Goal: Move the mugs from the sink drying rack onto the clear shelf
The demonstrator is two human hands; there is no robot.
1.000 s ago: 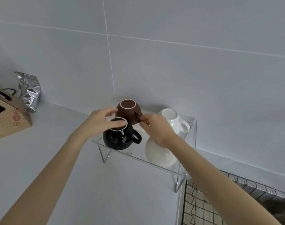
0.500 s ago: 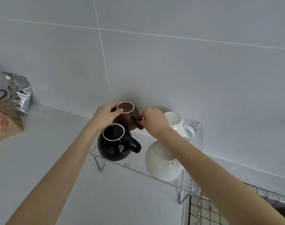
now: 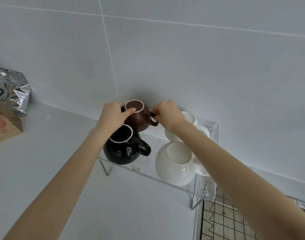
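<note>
Several mugs stand upside down on the clear shelf (image 3: 148, 173) against the tiled wall. The brown mug (image 3: 138, 118) is at the back left; my left hand (image 3: 113, 115) grips its body and base rim, and my right hand (image 3: 167, 115) pinches its handle. The black mug (image 3: 124, 149) sits in front of it, handle to the right. A white mug (image 3: 176, 163) stands at the front right. Another white mug (image 3: 191, 122) at the back right is partly hidden by my right wrist.
A crumpled silver foil bag (image 3: 16, 90) and a brown paper bag (image 3: 4, 125) stand on the grey counter at the left. The wire grid of the sink drying rack (image 3: 222, 220) shows at the bottom right, below the shelf's right leg.
My left hand left the black mug's rim and took hold of the brown mug. My right hand stayed at its handle. The camera moved closer.
</note>
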